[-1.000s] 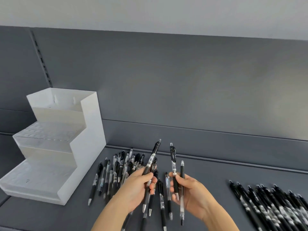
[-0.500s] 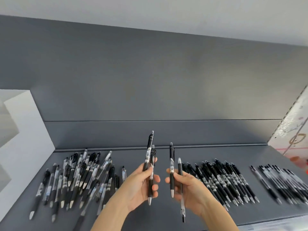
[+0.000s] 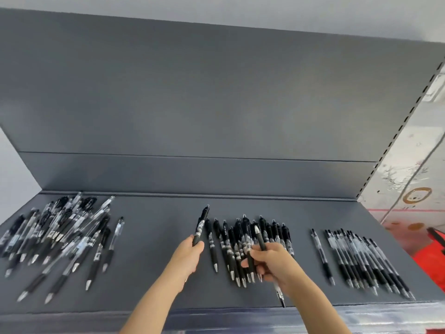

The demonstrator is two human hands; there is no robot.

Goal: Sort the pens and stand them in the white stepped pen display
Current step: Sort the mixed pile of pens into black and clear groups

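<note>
Left hand (image 3: 190,255) grips one black retractable pen (image 3: 201,226), clicker end pointing away, parallel to the row of matching black rubber-grip pens (image 3: 213,247) just to its right. Right hand (image 3: 272,263) is directly over that row, clasping further slim dark pens (image 3: 261,239).

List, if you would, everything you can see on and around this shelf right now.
shelf: one, dark grey, under all the pens
back panel: one, dark grey, behind the shelf
white panel: one, far left edge, cropped
loose pile of pens: uncountable, black and clear, shelf's left
middle group of pens: uncountable, mostly black, centre
right row of pens: uncountable, black and clear, shelf's right
orange-red object: one, beyond the shelf's right end, unidentifiable
left hand: grips one visible black pen
right hand: grips at least two black pens, over the middle group
</note>
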